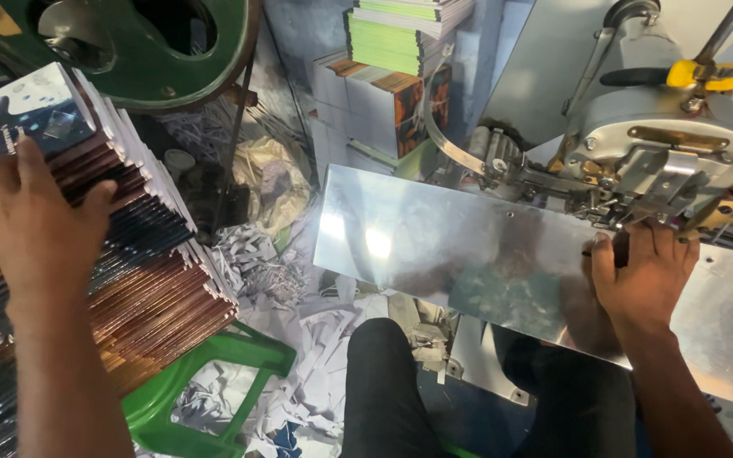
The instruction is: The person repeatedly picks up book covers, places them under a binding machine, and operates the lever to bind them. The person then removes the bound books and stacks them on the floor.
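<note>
The left hand (31,220) lies flat and open, fingers spread, on top of a leaning stack of booklets (142,271) at the left side of the view — it presses on the uppermost dark printed cover and grips nothing. The stack shows many thin spines in brown, orange and dark bands, and its lower corner rests over a green plastic stool (214,386) that stands on the floor. The right hand (646,276) rests palm down on the shiny metal surface (434,246) near its far right edge, fingers loosely curled with their tips right under the head of the grey stitching machine (668,140); something small and dark sits between the fingers, but I cannot tell whether the hand grips it. The machine rises from the far edge of the surface, with a yellow clip (706,75) on a rod at its top and a curved metal strip (447,140) feeding in from the left. Beyond the far left corner of the surface, more piles of booklets (396,76) with green and orange edges stand stacked. Paper trimmings (286,288) — white shreds — cover the floor between stool and surface, and the person's dark-trousered knees (383,382) show below the near edge. A green machine wheel (205,64) fills the top left.
</note>
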